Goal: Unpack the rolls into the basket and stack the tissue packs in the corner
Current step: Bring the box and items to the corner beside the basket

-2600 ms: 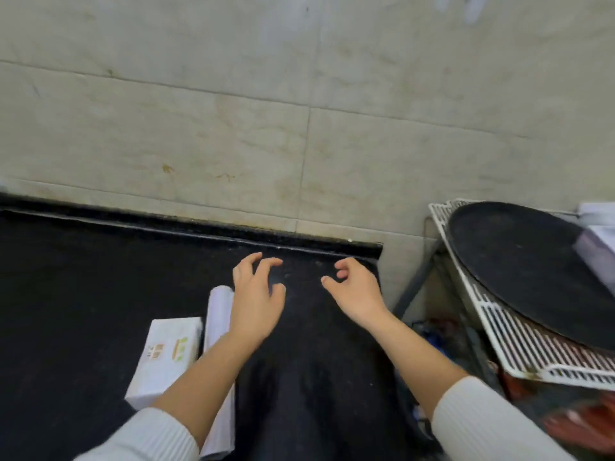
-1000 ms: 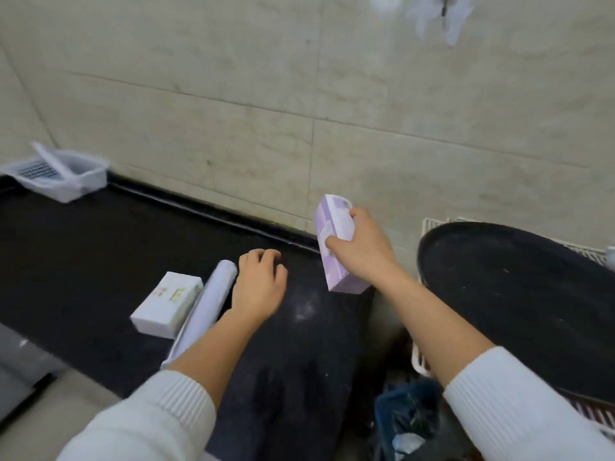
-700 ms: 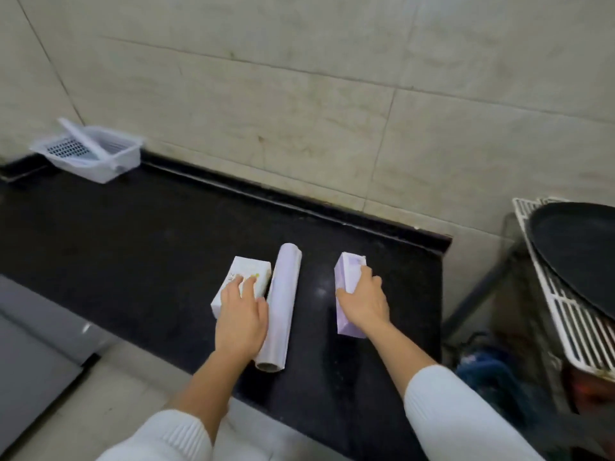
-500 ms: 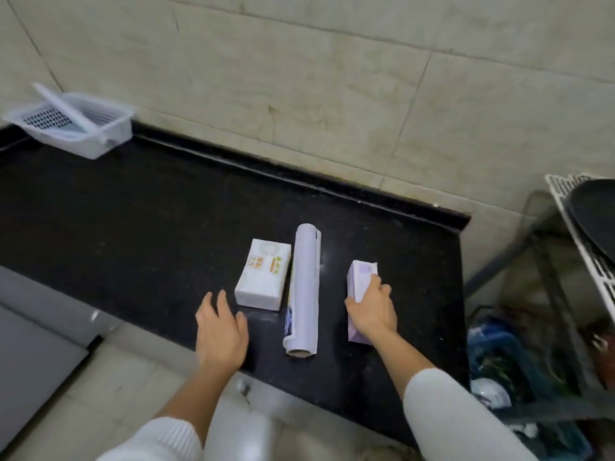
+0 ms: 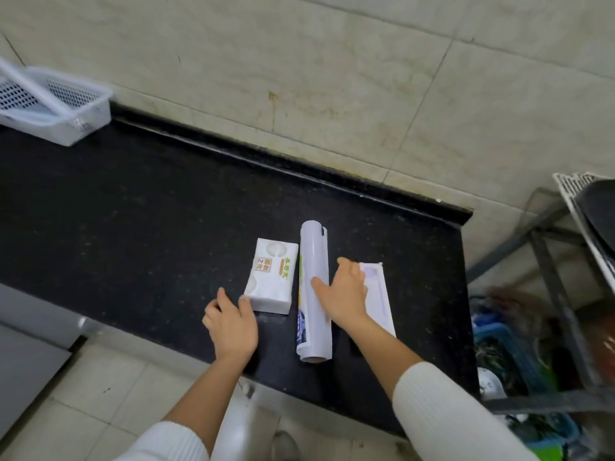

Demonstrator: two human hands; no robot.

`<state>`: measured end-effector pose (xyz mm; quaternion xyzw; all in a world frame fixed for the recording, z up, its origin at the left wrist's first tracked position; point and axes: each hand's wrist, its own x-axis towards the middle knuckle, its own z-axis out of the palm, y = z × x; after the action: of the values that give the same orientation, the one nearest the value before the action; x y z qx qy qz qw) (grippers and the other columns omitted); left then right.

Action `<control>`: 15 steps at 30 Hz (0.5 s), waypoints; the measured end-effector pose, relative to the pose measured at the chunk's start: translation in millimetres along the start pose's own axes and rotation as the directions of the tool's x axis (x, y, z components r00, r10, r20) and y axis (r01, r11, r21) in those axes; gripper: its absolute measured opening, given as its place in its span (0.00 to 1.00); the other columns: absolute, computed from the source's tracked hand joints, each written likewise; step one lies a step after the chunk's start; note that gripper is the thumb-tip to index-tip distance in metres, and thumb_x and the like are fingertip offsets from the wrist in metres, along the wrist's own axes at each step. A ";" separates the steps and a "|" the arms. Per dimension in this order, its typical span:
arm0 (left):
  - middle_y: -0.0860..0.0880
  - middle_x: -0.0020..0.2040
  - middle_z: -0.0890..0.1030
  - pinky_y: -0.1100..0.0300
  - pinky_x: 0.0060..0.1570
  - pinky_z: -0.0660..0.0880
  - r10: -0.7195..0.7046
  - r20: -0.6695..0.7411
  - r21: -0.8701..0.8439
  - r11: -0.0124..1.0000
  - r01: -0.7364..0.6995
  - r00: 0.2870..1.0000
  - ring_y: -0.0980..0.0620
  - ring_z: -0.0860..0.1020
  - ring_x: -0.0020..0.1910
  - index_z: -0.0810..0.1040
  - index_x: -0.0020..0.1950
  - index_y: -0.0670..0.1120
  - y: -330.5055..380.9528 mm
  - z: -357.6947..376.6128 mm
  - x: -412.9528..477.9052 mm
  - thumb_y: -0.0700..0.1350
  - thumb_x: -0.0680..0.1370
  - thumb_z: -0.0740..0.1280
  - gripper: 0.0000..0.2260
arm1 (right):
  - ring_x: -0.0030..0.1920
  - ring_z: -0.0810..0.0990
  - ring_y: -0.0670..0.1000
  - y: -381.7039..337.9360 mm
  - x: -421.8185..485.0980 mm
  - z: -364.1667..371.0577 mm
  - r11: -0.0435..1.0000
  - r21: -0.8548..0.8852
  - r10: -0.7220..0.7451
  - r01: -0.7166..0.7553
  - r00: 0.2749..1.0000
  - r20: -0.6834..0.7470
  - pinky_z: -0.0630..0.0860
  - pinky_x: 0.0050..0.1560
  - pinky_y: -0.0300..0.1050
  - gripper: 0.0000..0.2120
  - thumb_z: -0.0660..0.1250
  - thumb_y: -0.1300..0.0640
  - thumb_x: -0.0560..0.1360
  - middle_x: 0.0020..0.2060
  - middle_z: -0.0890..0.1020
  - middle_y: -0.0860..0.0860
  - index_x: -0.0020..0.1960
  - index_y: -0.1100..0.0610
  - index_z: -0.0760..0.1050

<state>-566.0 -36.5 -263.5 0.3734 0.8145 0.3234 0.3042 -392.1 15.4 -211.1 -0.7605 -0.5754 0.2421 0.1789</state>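
Both hands (image 5: 233,322) flat on countertop (image 5: 133,211)

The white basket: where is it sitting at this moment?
In the head view the white basket sits at the far left of the black counter, against the tiled wall, well away from the roll.

Black counter (image 5: 133,207). White tissue pack (image 5: 271,275), roll (image 5: 314,291), lilac tissue pack (image 5: 379,294) side by side. Left hand (image 5: 231,322) open, thumb touching white pack's near corner. Right hand (image 5: 346,294) spread across roll and lilac pack. White basket (image 5: 56,104) far left by wall.
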 end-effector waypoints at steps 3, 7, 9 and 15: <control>0.42 0.75 0.57 0.44 0.71 0.57 0.197 0.066 0.006 0.980 -0.197 0.978 0.42 0.53 0.73 0.57 0.77 0.53 23.9 2.1 9.0 0.52 0.79 0.59 0.26 | 0.66 0.71 0.59 -11.8 1.0 14.2 0.989 -0.058 0.143 -0.137 0.981 0.133 0.71 0.64 0.58 0.35 0.69 0.40 0.70 0.65 0.71 0.57 0.68 0.59 0.64; 0.50 0.78 0.49 0.44 0.74 0.45 0.327 0.278 0.174 0.907 -0.382 0.903 0.47 0.43 0.75 0.65 0.70 0.66 38.1 12.6 15.3 0.58 0.74 0.63 0.24 | 0.63 0.75 0.58 -8.6 4.5 22.9 0.981 -0.042 0.196 -0.191 0.946 0.259 0.76 0.60 0.54 0.35 0.73 0.44 0.69 0.64 0.74 0.58 0.67 0.61 0.66; 0.50 0.78 0.45 0.42 0.74 0.43 0.257 0.333 0.244 0.906 -0.347 0.907 0.46 0.41 0.75 0.61 0.71 0.69 37.0 15.3 16.4 0.61 0.71 0.64 0.28 | 0.57 0.80 0.57 -4.1 8.1 22.4 0.978 -0.022 0.202 -0.206 0.929 0.309 0.79 0.54 0.51 0.30 0.74 0.47 0.69 0.60 0.78 0.57 0.65 0.60 0.70; 0.46 0.66 0.61 0.50 0.54 0.70 0.111 0.360 0.240 0.948 -0.207 0.926 0.42 0.63 0.62 0.52 0.72 0.70 48.6 16.7 25.2 0.59 0.67 0.69 0.38 | 0.44 0.79 0.51 5.8 22.9 22.3 0.962 0.097 0.199 -0.255 0.900 0.388 0.74 0.35 0.40 0.25 0.76 0.52 0.64 0.49 0.80 0.53 0.57 0.59 0.73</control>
<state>-547.1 13.7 -243.4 0.5278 0.7525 0.1619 0.3591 -395.3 35.7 -236.2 -0.7470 -0.4870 0.4434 0.0910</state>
